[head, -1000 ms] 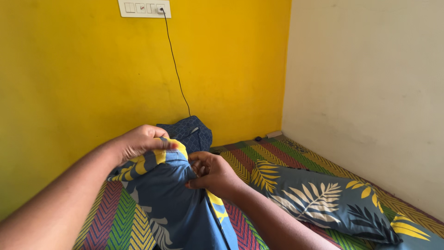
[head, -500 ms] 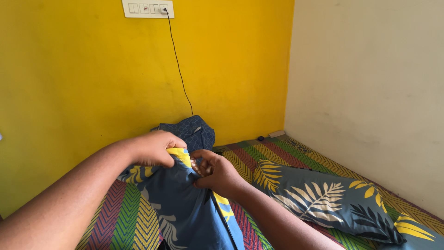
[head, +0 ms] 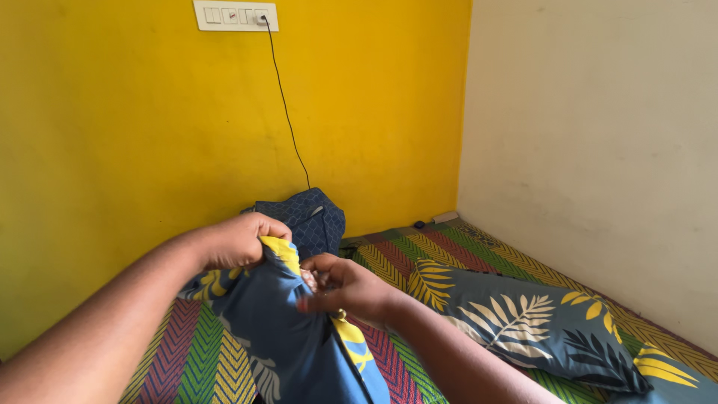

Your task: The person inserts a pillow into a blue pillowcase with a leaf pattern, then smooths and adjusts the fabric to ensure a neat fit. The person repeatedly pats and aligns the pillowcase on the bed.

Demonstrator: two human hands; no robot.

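A blue pillowcase (head: 288, 329) with yellow and pale leaf print rises in front of me, its upper edge bunched between both hands. My left hand (head: 238, 241) pinches the yellow-patterned top corner from the left. My right hand (head: 345, 288) grips the same edge from the right, fingers curled into the fabric. Whether a pillow is inside cannot be seen.
A second pillow (head: 523, 322) in matching leaf print lies to the right on the striped zigzag mat (head: 202, 359). A dark blue patterned bag or cushion (head: 308, 217) leans on the yellow wall (head: 149, 135). A black cable (head: 288, 105) hangs from the switch plate (head: 235, 15). A white wall (head: 598, 135) stands right.
Both hands stay on the pillowcase's top edge, shifting only slightly. The right hand has sunk a little and worked its fingers further into the fabric.
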